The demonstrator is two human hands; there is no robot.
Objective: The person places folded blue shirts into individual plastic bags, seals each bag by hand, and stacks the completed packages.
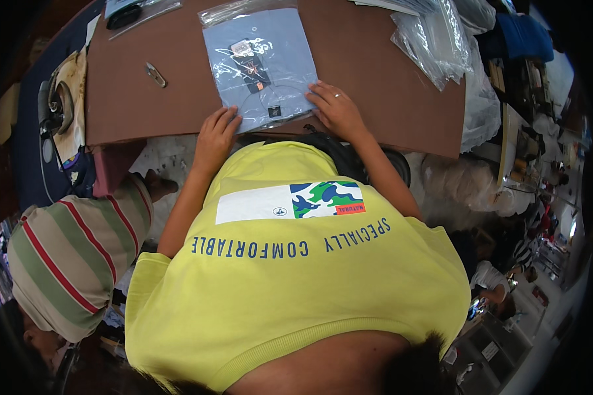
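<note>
A light-blue folded garment (280, 56) lies flat in a clear plastic bag (219, 16) on the brown tabletop, close to its near edge. Dark hang tags (251, 71) with a thin cord show through the film, and a small black label (275, 112) sits lower down. My left hand (217, 135) grips the bag's near left corner, its fingers bent over the edge. At the near right edge, my right hand (338, 110) takes hold of the bag with its fingertips; a ring is on one finger. Both thumbs are mostly hidden.
Thread snips (156, 75) lie left of the bag. Clear plastic bags (435, 43) are piled at the far right, and another bagged item (128, 14) is at the far left. An iron (56, 108) stands at left, near a person in a striped shirt (79, 253).
</note>
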